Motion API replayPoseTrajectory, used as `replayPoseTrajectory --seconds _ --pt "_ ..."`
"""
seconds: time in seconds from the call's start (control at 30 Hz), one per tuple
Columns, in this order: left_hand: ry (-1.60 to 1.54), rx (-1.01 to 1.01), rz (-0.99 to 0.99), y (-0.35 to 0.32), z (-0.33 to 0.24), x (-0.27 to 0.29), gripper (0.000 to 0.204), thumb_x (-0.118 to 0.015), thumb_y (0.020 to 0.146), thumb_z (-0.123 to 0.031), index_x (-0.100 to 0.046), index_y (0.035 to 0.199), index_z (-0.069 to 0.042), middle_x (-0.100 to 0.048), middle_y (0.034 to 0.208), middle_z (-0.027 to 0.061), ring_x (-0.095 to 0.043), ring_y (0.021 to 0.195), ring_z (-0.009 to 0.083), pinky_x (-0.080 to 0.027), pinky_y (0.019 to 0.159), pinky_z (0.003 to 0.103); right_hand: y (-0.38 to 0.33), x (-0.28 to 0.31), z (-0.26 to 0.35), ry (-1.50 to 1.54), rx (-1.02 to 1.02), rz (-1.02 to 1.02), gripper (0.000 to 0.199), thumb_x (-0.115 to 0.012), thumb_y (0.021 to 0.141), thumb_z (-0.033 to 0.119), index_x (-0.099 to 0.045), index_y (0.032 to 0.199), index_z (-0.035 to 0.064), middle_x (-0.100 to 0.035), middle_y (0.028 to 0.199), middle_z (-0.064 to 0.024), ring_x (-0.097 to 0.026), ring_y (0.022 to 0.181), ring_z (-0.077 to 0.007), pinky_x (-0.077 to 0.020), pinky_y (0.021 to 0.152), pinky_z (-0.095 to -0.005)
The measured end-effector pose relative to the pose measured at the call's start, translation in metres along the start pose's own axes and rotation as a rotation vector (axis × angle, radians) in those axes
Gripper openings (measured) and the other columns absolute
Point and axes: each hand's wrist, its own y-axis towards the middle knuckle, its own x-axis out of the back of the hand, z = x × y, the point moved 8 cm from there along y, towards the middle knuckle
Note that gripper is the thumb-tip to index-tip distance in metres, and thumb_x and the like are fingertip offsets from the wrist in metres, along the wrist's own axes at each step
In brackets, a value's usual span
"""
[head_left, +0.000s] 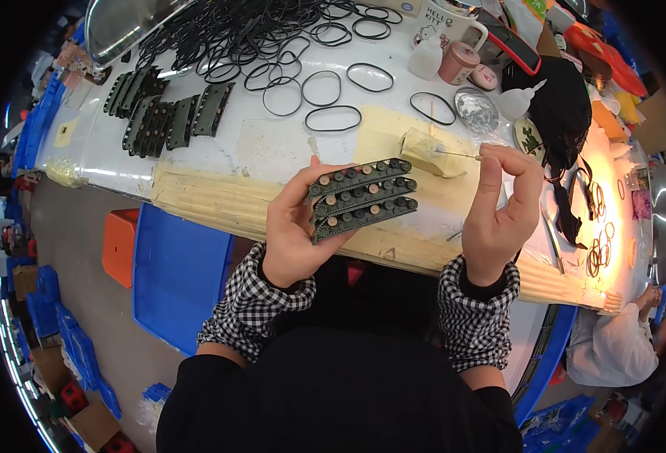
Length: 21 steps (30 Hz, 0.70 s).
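My left hand (pixel 300 228) is closed round three dark green strips (pixel 364 198), fanned out one above the other. Each strip has stitched-looking edges and a row of round tan and dark studs. To their right, my right hand (pixel 503 204) pinches a thin needle-like stick (pixel 460 154) between thumb and fingertips. The stick's far end lies at a small block wrapped in yellowish tape (pixel 429 153); whether it touches is too small to tell. More of the green strips (pixel 151 124) stand in groups at the left of the table. Black rubber-band-like rings (pixel 333 118) lie beyond my hands.
A large heap of black rings (pixel 219 30) covers the far side. At the far right are a white mug (pixel 442 24), a pink jar (pixel 460 62), a foil dish (pixel 476 108) and a black cloth (pixel 552 106). A blue bin (pixel 170 279) stands below. A person in white (pixel 612 347) is at the right.
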Motion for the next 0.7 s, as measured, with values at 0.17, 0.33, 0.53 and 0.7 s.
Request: replayPoseTrajectory --seconds 0.17,0.33,0.53,0.7 --pt "-0.177 0.180 -0.055 0.001 0.012 0.004 0.054 -0.071 0.076 0.011 -0.048 0.124 0.003 -0.063 0.116 0.0129 -0.062 0.109 0.0182 -0.052 0.094 0.032 0.008 -0.014 -0.003 -0.337 0.203 0.119 0.006 -0.067 0.084 0.005 -0.061 0.085 0.0037 -0.063 0.090 -0.0078 -0.056 0.089 -0.0277 -0.0425 0.080 -0.0376" --pt "-0.550 0.342 0.027 0.000 0.018 0.001 0.051 -0.066 0.079 0.008 -0.049 0.127 0.003 -0.062 0.119 0.0134 -0.061 0.110 0.0209 -0.050 0.095 0.034 0.004 -0.015 -0.004 -0.272 0.151 0.152 0.021 -0.067 0.084 0.008 -0.063 0.103 0.0015 -0.063 0.096 -0.0120 -0.055 0.093 -0.0308 -0.0423 0.082 -0.0394" --pt "-0.911 0.590 0.221 -0.010 0.025 -0.012 0.050 -0.059 0.082 0.006 -0.046 0.130 0.003 -0.059 0.124 0.0144 -0.058 0.115 0.0241 -0.048 0.098 0.037 -0.019 -0.026 0.051 0.417 0.104 0.603 0.070 -0.079 0.070 0.007 -0.049 0.133 0.0016 -0.054 0.127 -0.0184 -0.054 0.112 -0.0358 -0.0446 0.095 -0.0390" --pt "-0.935 0.609 0.378 -0.013 0.022 -0.023 0.049 -0.060 0.081 0.005 -0.049 0.129 0.001 -0.060 0.121 0.0132 -0.059 0.113 0.0235 -0.049 0.097 0.037 -0.039 -0.032 0.064 0.366 0.277 0.691 0.070 -0.077 0.062 0.001 -0.055 0.128 0.0036 -0.057 0.123 -0.0184 -0.061 0.104 -0.0335 -0.0514 0.087 -0.0384"
